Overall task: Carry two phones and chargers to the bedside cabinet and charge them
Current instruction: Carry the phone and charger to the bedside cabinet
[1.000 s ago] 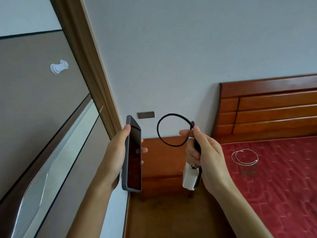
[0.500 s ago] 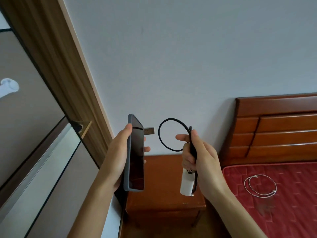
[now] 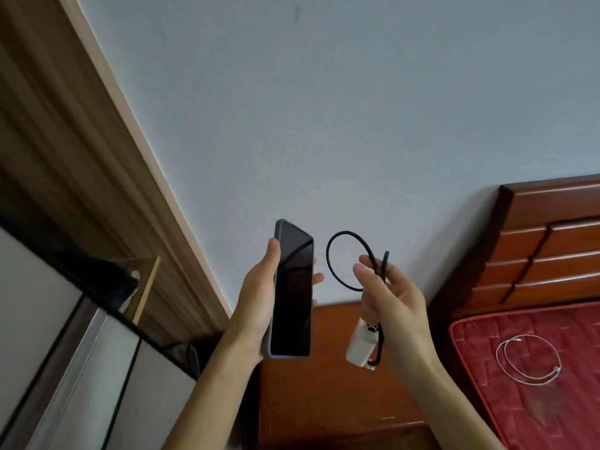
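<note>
My left hand (image 3: 256, 303) grips a dark phone (image 3: 292, 290) in a grey case, held upright with its black screen facing right. My right hand (image 3: 393, 303) holds a white charger plug (image 3: 360, 347) and its black cable (image 3: 344, 258), which loops up above my fingers. Both hands hover over the reddish wooden bedside cabinet (image 3: 328, 394) that stands against the wall. A coiled white cable (image 3: 526, 358) lies on the red mattress (image 3: 552, 401) at the right. Only one phone is in view.
A wooden headboard (image 3: 548, 245) rises behind the mattress. A brown door frame (image 3: 107, 151) slants along the left, with a grey panelled door (image 3: 81, 368) below it. The pale wall (image 3: 324, 108) fills the background.
The view has moved closer to the cabinet and tilted. The wall socket seen earlier is now hidden behind the phone. My right-hand fingers have loosened a little around the cable.
</note>
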The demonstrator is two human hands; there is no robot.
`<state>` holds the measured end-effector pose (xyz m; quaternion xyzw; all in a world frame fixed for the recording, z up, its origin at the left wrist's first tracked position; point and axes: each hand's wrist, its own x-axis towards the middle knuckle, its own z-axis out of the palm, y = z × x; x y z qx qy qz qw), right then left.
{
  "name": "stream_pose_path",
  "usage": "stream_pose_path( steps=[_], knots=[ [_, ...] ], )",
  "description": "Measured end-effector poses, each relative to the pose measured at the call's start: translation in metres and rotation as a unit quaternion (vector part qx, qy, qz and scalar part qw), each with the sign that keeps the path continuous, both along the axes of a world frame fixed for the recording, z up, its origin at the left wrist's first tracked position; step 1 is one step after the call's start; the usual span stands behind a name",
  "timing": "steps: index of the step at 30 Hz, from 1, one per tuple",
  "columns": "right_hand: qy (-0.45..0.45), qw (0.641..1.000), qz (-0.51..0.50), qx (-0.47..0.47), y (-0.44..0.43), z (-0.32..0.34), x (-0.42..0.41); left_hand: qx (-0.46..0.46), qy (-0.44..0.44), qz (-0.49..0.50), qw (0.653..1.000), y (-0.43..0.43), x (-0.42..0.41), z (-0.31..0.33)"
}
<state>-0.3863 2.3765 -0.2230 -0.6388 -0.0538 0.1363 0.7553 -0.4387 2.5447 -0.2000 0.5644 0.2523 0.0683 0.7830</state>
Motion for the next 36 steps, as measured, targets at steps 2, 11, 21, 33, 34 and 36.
stream_pose_path(
  steps=[2, 11, 21, 33, 34, 36],
  knots=[
    [0.003, 0.999, -0.028, -0.016, 0.011, -0.009, 0.012, -0.032, 0.023, -0.003, 0.999, 0.012, 0.011, -0.012],
    [0.017, 0.997, 0.027, -0.074, 0.057, -0.054, 0.044, -0.009, 0.122, 0.070, 0.990, 0.038, 0.049, -0.069],
    [0.088, 0.989, 0.078, -0.095, 0.075, -0.148, 0.051, -0.013, 0.212, 0.165, 0.963, 0.043, 0.071, -0.171],
    [0.159, 0.958, 0.008, -0.238, 0.084, -0.316, 0.032, 0.086, 0.271, 0.155, 0.946, 0.036, 0.052, -0.336],
    [0.157, 0.955, 0.008, -0.253, 0.084, -0.330, 0.030, 0.094, 0.274, 0.154, 0.945, 0.036, 0.050, -0.351],
    [0.150, 0.947, 0.016, -0.283, 0.084, -0.354, 0.028, 0.105, 0.295, 0.157, 0.937, 0.034, 0.042, -0.381]
  ],
)
